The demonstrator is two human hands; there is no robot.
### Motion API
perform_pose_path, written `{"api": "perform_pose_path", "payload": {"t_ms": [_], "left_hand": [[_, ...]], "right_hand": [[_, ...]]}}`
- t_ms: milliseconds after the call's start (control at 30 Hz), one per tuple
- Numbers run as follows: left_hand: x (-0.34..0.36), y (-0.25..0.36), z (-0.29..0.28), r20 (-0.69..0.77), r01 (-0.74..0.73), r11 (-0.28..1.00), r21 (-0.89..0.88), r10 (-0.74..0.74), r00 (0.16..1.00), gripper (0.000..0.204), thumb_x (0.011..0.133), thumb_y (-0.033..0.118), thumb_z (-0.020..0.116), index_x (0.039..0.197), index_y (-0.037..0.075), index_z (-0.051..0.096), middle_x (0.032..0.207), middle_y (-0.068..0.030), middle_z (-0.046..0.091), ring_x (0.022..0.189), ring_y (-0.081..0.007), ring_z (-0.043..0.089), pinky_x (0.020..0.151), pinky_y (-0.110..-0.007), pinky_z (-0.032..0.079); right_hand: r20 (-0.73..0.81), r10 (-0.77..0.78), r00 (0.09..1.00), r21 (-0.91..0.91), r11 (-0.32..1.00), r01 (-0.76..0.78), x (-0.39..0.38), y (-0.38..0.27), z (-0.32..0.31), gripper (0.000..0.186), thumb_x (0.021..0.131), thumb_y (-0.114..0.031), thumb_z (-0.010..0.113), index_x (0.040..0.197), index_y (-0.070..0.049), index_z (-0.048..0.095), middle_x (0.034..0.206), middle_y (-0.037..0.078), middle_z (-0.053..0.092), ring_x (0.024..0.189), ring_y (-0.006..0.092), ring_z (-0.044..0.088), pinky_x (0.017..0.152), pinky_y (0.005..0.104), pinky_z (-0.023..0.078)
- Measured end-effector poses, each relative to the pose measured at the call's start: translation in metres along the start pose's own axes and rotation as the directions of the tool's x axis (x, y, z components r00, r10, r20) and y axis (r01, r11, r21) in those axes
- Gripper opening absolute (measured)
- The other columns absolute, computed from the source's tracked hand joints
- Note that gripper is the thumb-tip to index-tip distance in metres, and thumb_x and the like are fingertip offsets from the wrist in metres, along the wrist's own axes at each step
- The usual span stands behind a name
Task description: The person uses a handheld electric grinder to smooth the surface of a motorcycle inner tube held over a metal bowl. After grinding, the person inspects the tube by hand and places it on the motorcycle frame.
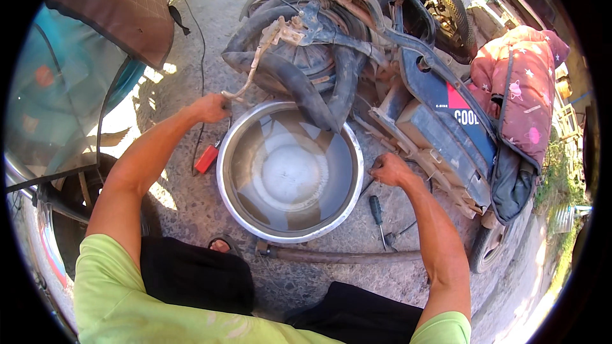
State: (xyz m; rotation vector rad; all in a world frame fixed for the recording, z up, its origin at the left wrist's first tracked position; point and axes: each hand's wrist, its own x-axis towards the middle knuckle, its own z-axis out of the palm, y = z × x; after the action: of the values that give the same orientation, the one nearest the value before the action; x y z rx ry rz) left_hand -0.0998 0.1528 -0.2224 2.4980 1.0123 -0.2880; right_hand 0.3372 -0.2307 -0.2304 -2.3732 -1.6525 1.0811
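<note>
A wide steel basin [224,199] of water stands on the ground before me. A black inner tube [299,86] hangs from the wheel [312,57] of an overturned e-bike, and its lower loop dips into the water. My left hand [209,109] is closed beyond the basin's left rim, against the end of a pale bent metal bar [256,60]; what its fingers hold is hidden. Beside the right rim my right hand [390,170] has its fingers pinched together; anything in them is too small to make out. A red-handled tool [206,158] lies below my left hand.
A dark-handled screwdriver [377,210] lies right of the basin. A hammer-like tool with a long handle [344,256] lies between the basin and my legs. At right, the e-bike's blue body panel [456,114] carries a pink padded cover [516,89]. A covered vehicle [57,102] stands at left.
</note>
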Motion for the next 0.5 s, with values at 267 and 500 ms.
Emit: {"api": "perform_pose_path", "payload": {"t_ms": [267,500], "left_hand": [[-0.006,0.027,-0.01,0.032,-0.058,0.997,0.06,0.056,0.998,0.041,0.084,0.035,0.07,0.102,-0.001,0.075,0.108,-0.0274,0.074,0.104,-0.0455,0.071,0.09,-0.054,0.057],[-0.004,0.005,0.004,0.022,-0.054,0.997,0.052,0.053,0.998,0.042,0.084,0.036,0.07,0.107,0.002,0.076,0.107,-0.0253,0.076,0.102,-0.044,0.073,0.089,-0.053,0.058]], "right_hand": [[0.02,0.064,0.998,-0.045,0.997,-0.063,-0.018,0.01,-0.005,0.036,0.082,-0.037,0.072,0.092,-0.003,0.08,0.095,0.023,0.077,0.097,0.0402,0.074,0.088,0.0485,0.058],[0.052,0.112,0.992,-0.115,0.988,-0.105,-0.023,0.005,-0.012,0.037,0.083,-0.038,0.074,0.097,-0.004,0.082,0.102,0.025,0.077,0.101,0.0414,0.074,0.089,0.0494,0.058]]}}
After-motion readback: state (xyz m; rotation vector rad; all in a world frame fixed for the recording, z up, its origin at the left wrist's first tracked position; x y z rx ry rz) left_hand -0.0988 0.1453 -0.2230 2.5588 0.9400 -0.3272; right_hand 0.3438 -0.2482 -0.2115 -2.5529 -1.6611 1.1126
